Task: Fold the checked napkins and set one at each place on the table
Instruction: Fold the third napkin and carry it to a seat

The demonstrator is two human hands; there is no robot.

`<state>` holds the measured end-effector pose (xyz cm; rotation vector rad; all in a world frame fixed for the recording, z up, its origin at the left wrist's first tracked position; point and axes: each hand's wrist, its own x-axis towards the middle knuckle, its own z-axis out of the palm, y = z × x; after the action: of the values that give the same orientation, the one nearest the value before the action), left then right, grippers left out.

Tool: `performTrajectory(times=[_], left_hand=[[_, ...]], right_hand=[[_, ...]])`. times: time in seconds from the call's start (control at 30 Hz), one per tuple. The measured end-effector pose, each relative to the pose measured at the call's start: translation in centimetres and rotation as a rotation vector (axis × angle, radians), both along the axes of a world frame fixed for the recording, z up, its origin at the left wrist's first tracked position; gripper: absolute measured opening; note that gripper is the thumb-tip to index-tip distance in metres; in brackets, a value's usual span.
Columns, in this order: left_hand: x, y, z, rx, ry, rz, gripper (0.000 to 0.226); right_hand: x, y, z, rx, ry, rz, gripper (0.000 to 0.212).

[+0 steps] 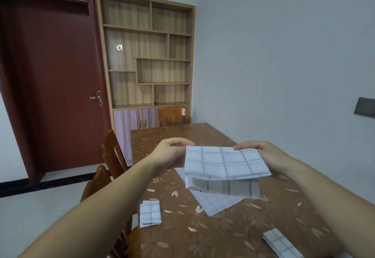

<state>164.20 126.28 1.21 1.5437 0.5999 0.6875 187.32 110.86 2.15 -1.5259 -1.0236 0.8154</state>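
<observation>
A white napkin with grey checks (225, 164) hangs in the air above the brown leaf-patterned table (203, 235), folded over with a lower layer drooping. My left hand (172, 150) pinches its far left corner. My right hand (261, 150) grips its far right edge. Under it another checked napkin (215, 203) lies flat and unfolded on the table. A small folded napkin (150, 214) rests at the table's left edge. A second folded napkin (281, 243) lies near the front right.
Wooden chairs stand along the table's left side (112, 154) and at its far end (172, 115). Behind are a wooden shelf unit (148, 54), a dark red door (52, 79) and a grey wall on the right.
</observation>
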Motion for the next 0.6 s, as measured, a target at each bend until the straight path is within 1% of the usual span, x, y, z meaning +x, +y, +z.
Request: performTrajectory(times=[0.17, 0.3, 0.4, 0.47, 0.53, 0.6], left_hand=[[0.35, -0.01, 0.12, -0.103, -0.051, -0.004, 0.011], [0.74, -0.10, 0.31, -0.158, -0.098, 0.028, 0.022], [0.98, -0.44, 0.61, -0.235, -0.048, 0.042, 0.034], [0.93, -0.45, 0.81, -0.273, 0.017, 0.040, 0.040], [0.71, -0.48, 0.84, -0.270, 0.032, -0.019, 0.042], [0.44, -0.58, 0.69, -0.188, 0.031, -0.054, 0.034]], right_hand=[[0.16, -0.38, 0.44, -0.016, 0.056, 0.028, 0.023], [0.37, -0.43, 0.56, -0.004, 0.088, 0.056, 0.026], [0.19, -0.47, 0.71, 0.018, 0.118, 0.068, 0.030], [0.03, -0.50, 0.89, 0.050, 0.150, 0.051, 0.039], [0.20, -0.51, 0.84, 0.069, 0.194, 0.044, 0.048], [0.28, -0.57, 0.83, 0.065, 0.215, 0.071, 0.047]])
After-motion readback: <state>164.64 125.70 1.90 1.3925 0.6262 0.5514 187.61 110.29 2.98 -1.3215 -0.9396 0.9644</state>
